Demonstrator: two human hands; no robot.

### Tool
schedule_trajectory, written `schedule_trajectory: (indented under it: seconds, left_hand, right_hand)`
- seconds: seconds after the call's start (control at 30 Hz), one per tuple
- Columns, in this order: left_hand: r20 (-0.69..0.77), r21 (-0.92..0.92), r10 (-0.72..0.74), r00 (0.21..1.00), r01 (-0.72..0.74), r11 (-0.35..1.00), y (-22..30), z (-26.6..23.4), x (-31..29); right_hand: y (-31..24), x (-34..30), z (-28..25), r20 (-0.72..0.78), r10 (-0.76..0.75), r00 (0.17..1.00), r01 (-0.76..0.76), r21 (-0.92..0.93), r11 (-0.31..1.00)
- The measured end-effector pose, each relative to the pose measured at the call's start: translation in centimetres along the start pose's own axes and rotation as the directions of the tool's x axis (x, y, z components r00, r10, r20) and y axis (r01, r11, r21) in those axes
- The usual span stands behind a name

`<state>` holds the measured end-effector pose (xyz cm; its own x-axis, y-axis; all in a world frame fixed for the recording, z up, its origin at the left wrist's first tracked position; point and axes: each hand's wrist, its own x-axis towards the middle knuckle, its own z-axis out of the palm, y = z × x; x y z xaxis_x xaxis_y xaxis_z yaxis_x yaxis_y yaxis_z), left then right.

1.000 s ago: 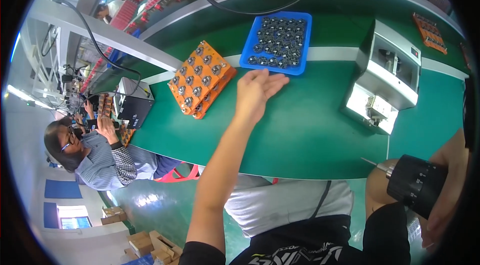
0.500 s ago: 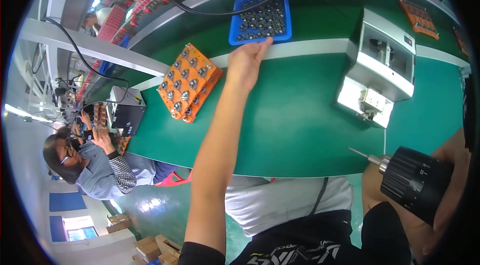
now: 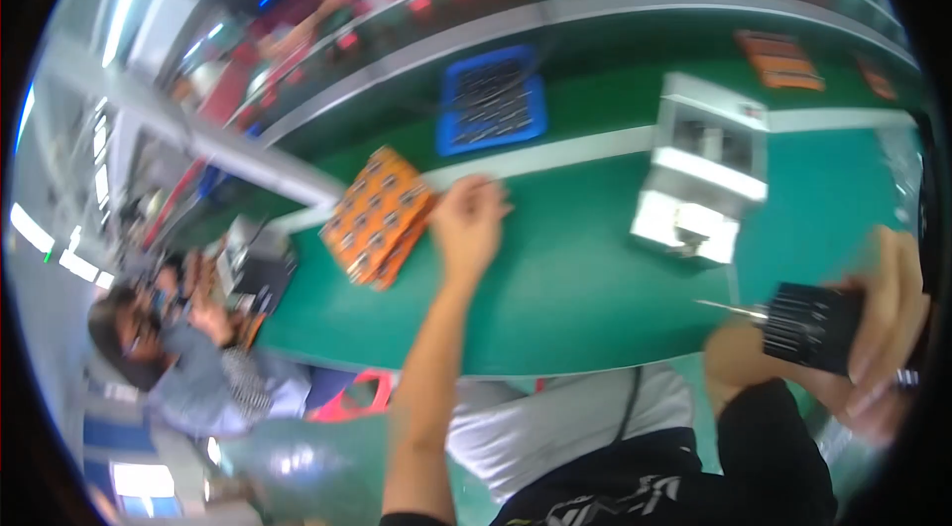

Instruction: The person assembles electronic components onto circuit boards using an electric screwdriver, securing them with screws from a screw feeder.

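Note:
My left hand (image 3: pixel 471 219) hovers over the green table, just right of a stack of orange trays (image 3: pixel 382 214) with dark metal parts set in rows. Its fingers are smeared by motion, so I cannot make out whether they hold anything. Beyond it lies a blue bin (image 3: pixel 493 141) with many small dark metal parts. At the right, my right hand (image 3: pixel 890 313) grips the black body of an electric screwdriver (image 3: pixel 813 328), its thin bit pointing left over the table's near edge.
A silver-white machine (image 3: pixel 654 219) with a window stands right of centre on the green table (image 3: pixel 555 278). More orange trays (image 3: pixel 781 62) lie at the far right. On the left, a co-worker (image 3: pixel 188 348) sits beside a dark box-shaped device (image 3: pixel 260 268).
The whole view has shifted and blurred. My left hand has drawn back from the blue bin's near edge toward the orange trays. The screwdriver is still in my right hand, now held more level.

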<state>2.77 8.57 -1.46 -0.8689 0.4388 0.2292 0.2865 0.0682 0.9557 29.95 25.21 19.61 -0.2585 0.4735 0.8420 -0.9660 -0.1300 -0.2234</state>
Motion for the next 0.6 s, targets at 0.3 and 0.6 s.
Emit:
schedule_trajectory:
  seconds: [0.3, 0.6]
  left_hand:
    - [0.086, 0.204, 0.045, 0.995, -0.062, 0.977, -1.5, -4.8, -1.6]
    - [0.031, 0.441, 0.257, 0.966, -0.244, 0.864, -2.2, -3.7, -2.6]
  right_hand:
    - [-3.7, 1.4, -3.7, -0.090, -0.060, 0.994, 0.061, 0.009, 0.998]
    - [0.6, 2.7, -4.3, -0.580, 0.117, 0.806, -0.040, 0.143, 0.989]
